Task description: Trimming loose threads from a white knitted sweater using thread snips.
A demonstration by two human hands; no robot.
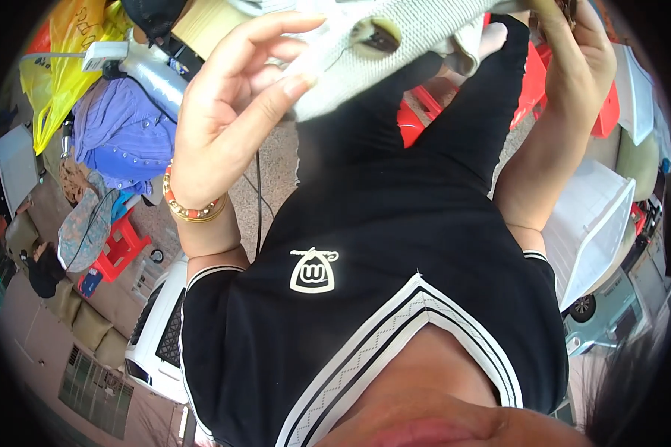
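Observation:
A pale, ribbed knit fabric piece [417,52] stretches across the top of the view, partly cut off by the upper edge. It has a round spot with something dark and brownish in it. My left hand [238,97] grips the fabric's left end, thumb on the near side and fingers curled behind; a red and gold bracelet circles the wrist. At the upper right, my right hand [578,59] is raised by the fabric's far right end. Its fingers are bent together around a small dark brown thing [566,11], whose kind I cannot make out. Those fingertips are partly cut off.
On the left are a yellow plastic bag [48,89], purple-blue clothing [123,134] and a red stool [123,246]. A pale tabletop [209,26] lies at the upper left. White translucent bins [593,223] stand to the right. A thin black cable [259,201] hangs beside my left forearm.

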